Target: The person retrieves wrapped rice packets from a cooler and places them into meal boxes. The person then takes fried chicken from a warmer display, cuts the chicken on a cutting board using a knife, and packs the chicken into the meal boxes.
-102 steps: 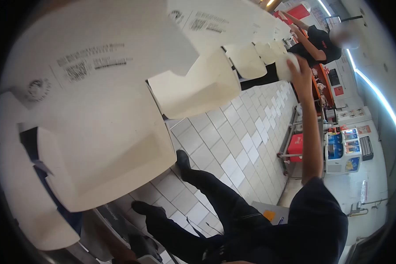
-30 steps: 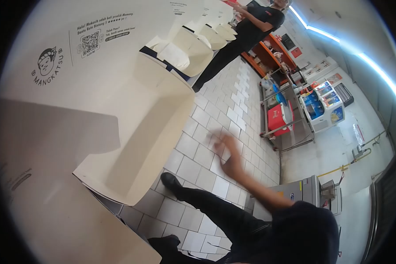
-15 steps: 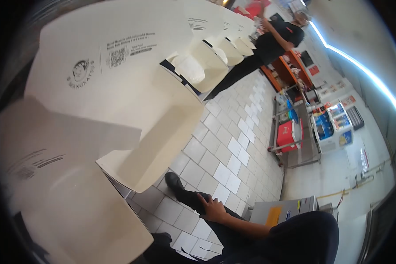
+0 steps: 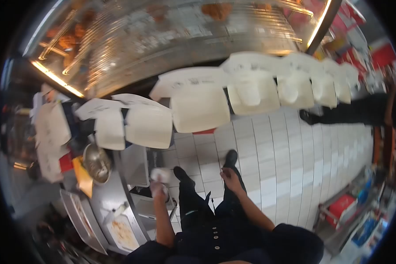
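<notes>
fingers of the left hand (image 4: 158, 190) are partly closed on a blurred white rounded lump (image 4: 162, 176), which sits at their tips, just beside the grey metal counter (image 4: 117, 187) and well apart from the open cream card boxes (image 4: 200, 110). it looks light, soft and likely to crumble, so a loose hold round its sides suits it. the right hand (image 4: 231, 180) is half curled; whether it holds anything, i cannot tell.
</notes>
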`<state>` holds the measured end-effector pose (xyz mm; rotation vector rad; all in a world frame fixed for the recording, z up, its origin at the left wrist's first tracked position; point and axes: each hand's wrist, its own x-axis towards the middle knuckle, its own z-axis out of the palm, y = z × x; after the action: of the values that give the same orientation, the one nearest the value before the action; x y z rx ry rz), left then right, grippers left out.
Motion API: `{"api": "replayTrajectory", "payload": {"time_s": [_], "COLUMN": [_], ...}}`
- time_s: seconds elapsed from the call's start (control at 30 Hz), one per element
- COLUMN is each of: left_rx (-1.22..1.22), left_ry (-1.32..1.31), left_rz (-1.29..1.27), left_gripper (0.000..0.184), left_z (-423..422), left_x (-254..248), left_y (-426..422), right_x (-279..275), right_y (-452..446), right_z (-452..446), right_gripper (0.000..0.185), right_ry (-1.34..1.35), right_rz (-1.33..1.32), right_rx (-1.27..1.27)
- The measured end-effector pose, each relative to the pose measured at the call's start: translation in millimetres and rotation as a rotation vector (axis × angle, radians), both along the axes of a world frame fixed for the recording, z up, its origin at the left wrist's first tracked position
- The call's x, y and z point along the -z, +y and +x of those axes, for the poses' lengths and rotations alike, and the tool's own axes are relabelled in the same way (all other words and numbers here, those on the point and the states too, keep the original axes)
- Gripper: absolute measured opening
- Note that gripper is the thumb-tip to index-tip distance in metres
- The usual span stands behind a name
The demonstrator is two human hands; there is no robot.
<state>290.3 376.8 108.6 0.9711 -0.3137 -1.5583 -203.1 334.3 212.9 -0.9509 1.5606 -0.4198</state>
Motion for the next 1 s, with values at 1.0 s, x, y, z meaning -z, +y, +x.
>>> {"api": "replayTrajectory", "payload": {"time_s": [1.0], "left_rx": [-0.402], "left_ry": [-0.321], "left_rz": [0.35], "left_gripper": [0.041], "left_z": [-221], "left_x": [-292], "left_y": [-259], "right_x": [-195], "right_y": [-310], "right_z": [49], "right_gripper": [0.058], "right_ry": [0.31], "right_rz": [-1.08], "right_rx": [-0.101]}}
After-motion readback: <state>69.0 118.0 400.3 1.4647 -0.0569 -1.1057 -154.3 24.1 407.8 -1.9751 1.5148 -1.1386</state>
